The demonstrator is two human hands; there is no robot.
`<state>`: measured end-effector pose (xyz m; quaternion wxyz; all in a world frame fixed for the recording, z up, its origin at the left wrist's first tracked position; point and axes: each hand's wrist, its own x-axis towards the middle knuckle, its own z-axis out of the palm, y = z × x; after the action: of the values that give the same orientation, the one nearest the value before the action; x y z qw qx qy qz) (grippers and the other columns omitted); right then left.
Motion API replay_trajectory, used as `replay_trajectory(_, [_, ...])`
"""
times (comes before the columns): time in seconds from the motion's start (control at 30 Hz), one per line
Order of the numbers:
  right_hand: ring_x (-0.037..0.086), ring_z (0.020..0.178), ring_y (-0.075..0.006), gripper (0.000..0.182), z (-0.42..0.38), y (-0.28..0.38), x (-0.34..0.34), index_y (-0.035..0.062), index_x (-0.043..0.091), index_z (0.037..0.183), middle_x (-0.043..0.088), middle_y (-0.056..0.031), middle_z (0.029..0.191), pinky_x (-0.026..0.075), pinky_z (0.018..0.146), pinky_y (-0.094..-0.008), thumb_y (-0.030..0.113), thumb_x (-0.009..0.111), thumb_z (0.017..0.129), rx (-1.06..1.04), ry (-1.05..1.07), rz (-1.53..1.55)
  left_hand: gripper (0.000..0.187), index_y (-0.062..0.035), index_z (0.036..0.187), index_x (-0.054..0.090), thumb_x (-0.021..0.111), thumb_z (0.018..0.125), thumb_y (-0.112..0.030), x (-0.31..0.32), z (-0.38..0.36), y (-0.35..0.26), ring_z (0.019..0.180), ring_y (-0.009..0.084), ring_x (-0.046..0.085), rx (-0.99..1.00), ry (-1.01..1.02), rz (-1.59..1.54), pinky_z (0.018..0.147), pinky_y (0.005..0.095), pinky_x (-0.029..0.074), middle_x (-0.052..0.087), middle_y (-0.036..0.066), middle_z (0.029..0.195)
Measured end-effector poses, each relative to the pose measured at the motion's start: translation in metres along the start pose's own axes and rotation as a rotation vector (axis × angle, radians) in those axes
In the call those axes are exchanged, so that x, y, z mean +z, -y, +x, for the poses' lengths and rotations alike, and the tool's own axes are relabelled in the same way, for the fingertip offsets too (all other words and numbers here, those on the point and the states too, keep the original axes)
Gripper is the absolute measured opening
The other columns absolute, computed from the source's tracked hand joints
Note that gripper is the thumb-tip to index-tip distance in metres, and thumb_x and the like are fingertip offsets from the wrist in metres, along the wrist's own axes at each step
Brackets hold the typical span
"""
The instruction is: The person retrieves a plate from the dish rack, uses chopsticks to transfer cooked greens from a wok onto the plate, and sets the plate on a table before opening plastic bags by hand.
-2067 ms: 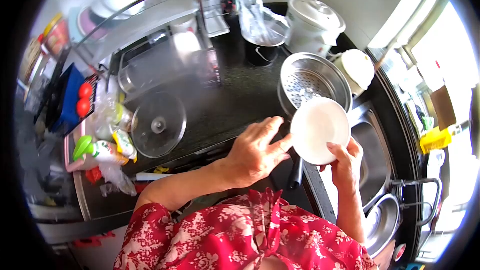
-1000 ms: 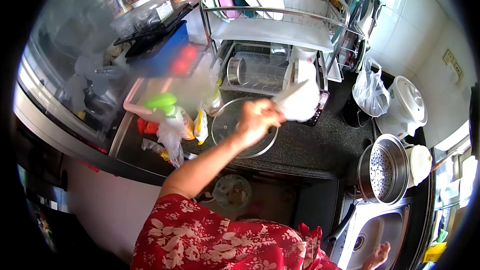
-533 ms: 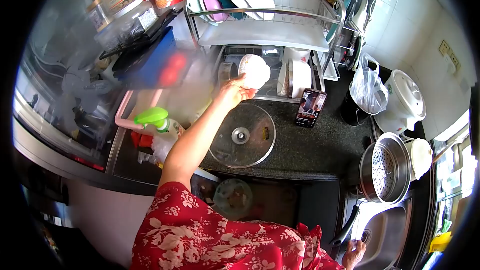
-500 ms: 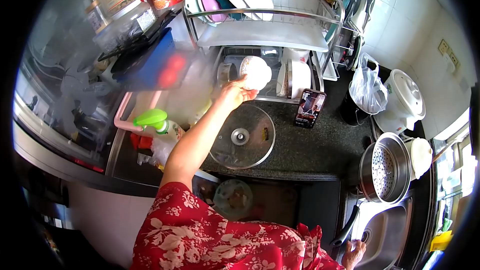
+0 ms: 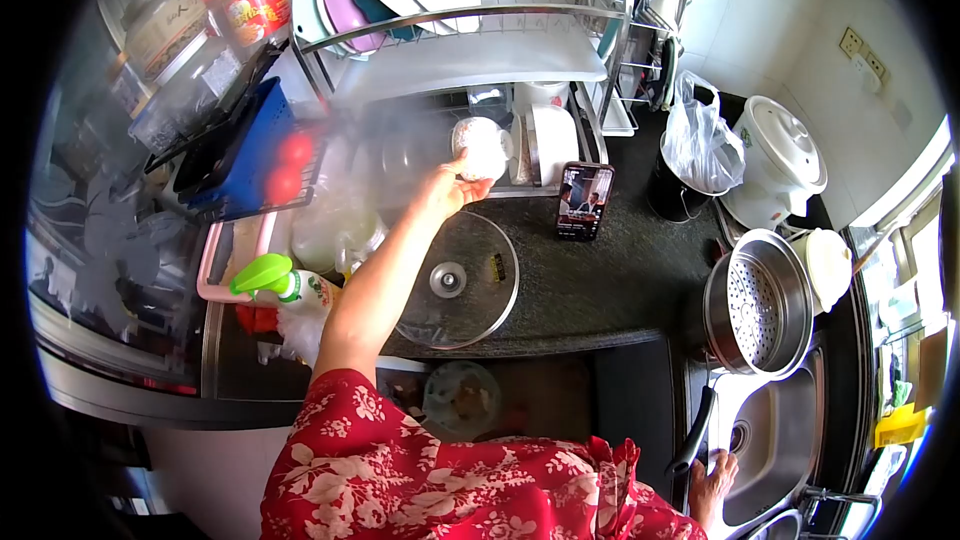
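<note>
My left hand [image 5: 455,187] reaches over the counter with its fingers closed on the rim of a small white bowl [image 5: 480,148]. The bowl is at the lower level of the metal dish rack [image 5: 465,12], just left of the upright white bowls [image 5: 553,145]. Below that hand lies a round glass lid [image 5: 460,280]. At the lower right my right hand [image 5: 712,485] rests on the edge of the sink [image 5: 775,445], beside a black handle [image 5: 693,430], with its fingers apart.
A phone [image 5: 584,202] stands upright before the rack. To the right are a black bucket [image 5: 675,185] with a plastic bag, a white lidded pot [image 5: 785,150] and a steel steamer [image 5: 758,302]. A green spray bottle [image 5: 275,278] and a blue basket [image 5: 245,155] stand at the left.
The camera view has shifted, so the rack and counter appear further left. My left hand and its bowl are slightly closer to the upright bowls. My right hand stays at the sink edge.
</note>
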<state>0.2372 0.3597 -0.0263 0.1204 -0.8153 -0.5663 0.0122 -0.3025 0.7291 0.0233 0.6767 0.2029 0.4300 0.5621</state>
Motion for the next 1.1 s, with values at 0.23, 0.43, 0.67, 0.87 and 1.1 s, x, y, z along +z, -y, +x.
replay_trajectory(0.23, [0.044, 0.096, -0.0358, 0.041, 0.0, 0.0, 0.002, 0.0018, 0.049, 0.099, 0.047, -0.0165, 0.1, 0.036, 0.082, -0.044, 0.011, 0.068, 0.064, 0.015, -0.009, -0.009, 0.056, 0.0075, 0.114, 0.04, 0.058, 0.083, -0.035, -0.002, 0.009, -0.005, 0.075, 0.0342, 0.061, -0.048, -0.114, 0.119, 0.058, 0.0389, 0.052, 0.056, 0.029, 0.093])
replay_trajectory(0.43, [0.042, 0.103, -0.04, 0.018, 0.014, -0.024, 0.005, 0.018, 0.058, 0.099, 0.046, -0.0156, 0.109, 0.038, 0.086, -0.0522, 0.026, 0.053, 0.084, -0.348, 0.152, -0.186, 0.04, 0.0027, 0.09, 0.057, 0.07, 0.075, -0.032, 0.022, -0.002, -0.005, 0.041, 0.0181, 0.056, 0.053, -0.354, 0.448, 0.028, 0.0288, 0.041, 0.057, 0.013, 0.059])
replay_trajectory(0.67, [0.046, 0.094, -0.0396, 0.019, -0.007, 0.0, -0.016, 0.019, 0.055, 0.1, 0.049, -0.0163, 0.103, 0.041, 0.077, -0.0517, 0.027, 0.053, 0.083, -0.08, 0.143, -0.126, 0.03, 0.001, 0.081, 0.06, 0.068, 0.076, -0.027, 0.028, -0.023, -0.005, 0.039, 0.0132, 0.054, 0.035, -0.331, 0.682, 0.028, 0.0232, 0.039, 0.057, 0.01, 0.056])
replay_trajectory(0.87, [0.049, 0.093, -0.0359, 0.022, -0.011, -0.038, 0.004, 0.0151, 0.056, 0.101, 0.052, -0.0136, 0.102, 0.044, 0.074, -0.047, 0.026, 0.055, 0.083, -0.403, 0.061, -0.415, 0.02, 0.0024, 0.09, 0.06, 0.063, 0.073, -0.008, 0.09, -0.094, -0.082, 0.044, 0.0128, 0.056, 0.638, -0.07, 0.941, 0.033, 0.0239, 0.04, 0.06, 0.007, 0.064])
replay_trajectory(1.1, [0.037, 0.111, -0.0389, 0.055, -0.005, -0.011, 0.017, 0.0038, 0.045, 0.11, 0.042, -0.0188, 0.113, 0.031, 0.09, -0.0494, 0.02, 0.071, 0.064, 0.089, 0.061, -0.043, 0.047, 0.0014, 0.099, 0.061, 0.065, 0.072, -0.038, 0.126, -0.06, -0.24, 0.06, 0.0232, 0.063, 1.513, -0.785, 1.79, 0.054, 0.0322, 0.05, 0.064, 0.015, 0.07])
